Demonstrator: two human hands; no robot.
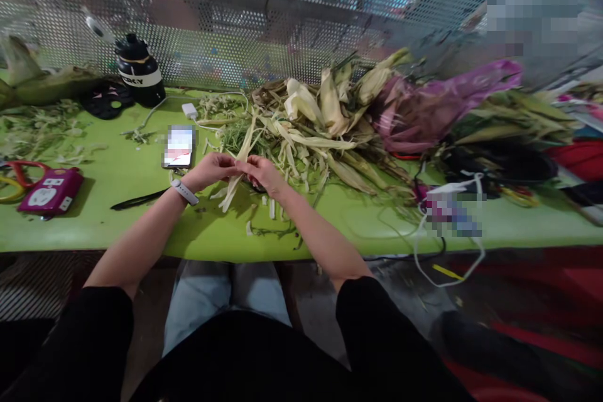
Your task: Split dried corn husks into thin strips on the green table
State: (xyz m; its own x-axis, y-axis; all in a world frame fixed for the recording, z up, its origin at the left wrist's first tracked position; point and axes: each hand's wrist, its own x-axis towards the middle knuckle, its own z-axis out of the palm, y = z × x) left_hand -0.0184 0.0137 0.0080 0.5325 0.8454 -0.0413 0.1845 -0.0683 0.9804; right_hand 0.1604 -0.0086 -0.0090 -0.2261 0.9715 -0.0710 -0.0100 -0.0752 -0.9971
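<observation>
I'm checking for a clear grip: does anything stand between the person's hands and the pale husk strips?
Nothing visible does: the left hand and right hand hold the pale husk strips directly. The phone lies off to the left.

There are two hands (pixel 264 174), one wristband (pixel 184 192), one bottle (pixel 140 75).

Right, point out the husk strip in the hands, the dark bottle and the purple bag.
Husk strip (pixel 232 188): head view, lower part.
Dark bottle (pixel 142 78): head view, white band.
Purple bag (pixel 411 107): head view, front side.
</observation>
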